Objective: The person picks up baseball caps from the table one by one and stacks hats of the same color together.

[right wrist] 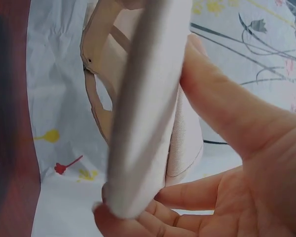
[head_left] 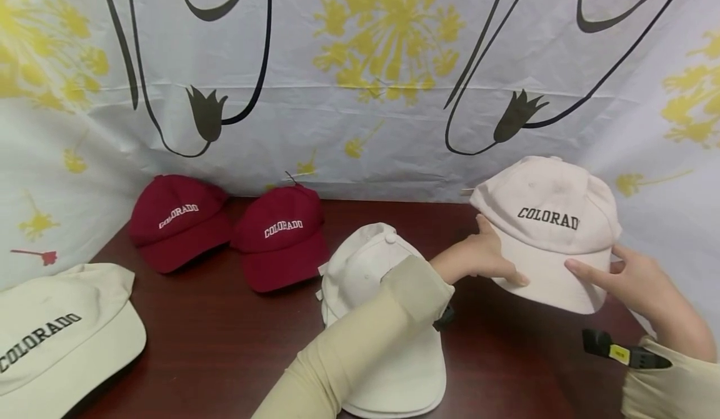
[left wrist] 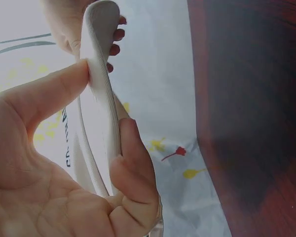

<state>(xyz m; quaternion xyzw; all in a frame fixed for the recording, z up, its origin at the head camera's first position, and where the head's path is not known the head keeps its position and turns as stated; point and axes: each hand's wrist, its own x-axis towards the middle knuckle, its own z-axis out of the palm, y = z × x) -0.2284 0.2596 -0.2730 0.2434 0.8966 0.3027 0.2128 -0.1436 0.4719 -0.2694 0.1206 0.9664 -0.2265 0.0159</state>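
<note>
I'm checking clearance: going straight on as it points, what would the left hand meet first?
The cap the left hand grips by its brim; beyond it, probably the patterned cloth, though depth is unclear.

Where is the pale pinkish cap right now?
In the head view, the pale pinkish cap is at the right, its brim held by the left hand and right hand, right of the white caps.

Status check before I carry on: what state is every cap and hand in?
Pale pinkish cap: held by its brim, lettering facing the head camera
Left hand: pinching that brim
Right hand: pinching its other side
White caps: apparently stacked, partly behind the left sleeve
Left red cap: crown up, unheld
Right red cap: crown up, unheld
Cream cap: unheld, partly out of frame
</note>
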